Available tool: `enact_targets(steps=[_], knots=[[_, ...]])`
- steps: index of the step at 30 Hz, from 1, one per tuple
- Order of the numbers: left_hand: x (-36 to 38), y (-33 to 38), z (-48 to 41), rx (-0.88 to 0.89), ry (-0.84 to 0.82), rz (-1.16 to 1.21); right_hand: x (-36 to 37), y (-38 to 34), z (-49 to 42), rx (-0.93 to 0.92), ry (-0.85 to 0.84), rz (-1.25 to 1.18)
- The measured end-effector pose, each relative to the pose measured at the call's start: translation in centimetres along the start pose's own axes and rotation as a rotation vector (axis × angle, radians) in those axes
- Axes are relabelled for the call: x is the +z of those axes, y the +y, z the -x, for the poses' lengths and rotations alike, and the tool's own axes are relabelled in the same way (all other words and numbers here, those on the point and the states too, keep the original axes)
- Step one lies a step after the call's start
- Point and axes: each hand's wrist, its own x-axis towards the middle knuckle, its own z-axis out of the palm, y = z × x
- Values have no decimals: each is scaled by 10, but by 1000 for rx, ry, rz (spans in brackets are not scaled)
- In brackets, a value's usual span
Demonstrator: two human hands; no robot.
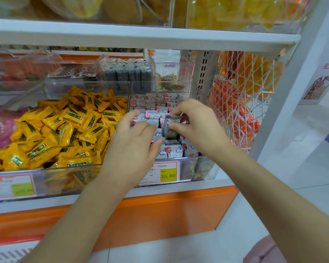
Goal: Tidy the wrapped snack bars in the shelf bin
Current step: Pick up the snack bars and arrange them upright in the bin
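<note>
A clear shelf bin (201,168) holds several white wrapped snack bars (156,101) printed with red shapes and clouds, lined up in rows at the back and looser at the front. My right hand (196,122) pinches one wrapped snack bar (170,128) between thumb and fingers, holding it upright over a gap in the middle of the bin. My left hand (135,141) rests flat on the bars at the bin's left side, fingers spread and fairly straight. Bars beneath both hands are hidden.
A bin of yellow wrapped snacks (65,128) sits directly left. Clear bins with dark packs (127,73) stand behind. A white wire basket of orange packs (241,103) hangs on the right. A yellow price tag (168,175) is on the bin's front. The white shelf above (141,38) overhangs.
</note>
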Motion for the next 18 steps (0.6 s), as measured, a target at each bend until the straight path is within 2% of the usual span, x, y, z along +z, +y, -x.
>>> enact_targets(steps=[3,7,10,12,15,18], knots=[[0,-1,0,4,12,20,-1,-4,-11,-30,-99,91],[0,-2,0,-5,30,85,1,-3,-19,-87,-379,336],[-1,-2,1,-25,29,124,-3,-1,-25,-105,-491,366],[-1,-2,1,-29,29,135,-9,0,-32,-57,-446,259],[-1,-3,-1,-30,39,155,-13,5,-45,49,-242,46],[0,-4,-1,-33,48,165,2,12,-52,-21,-247,222]])
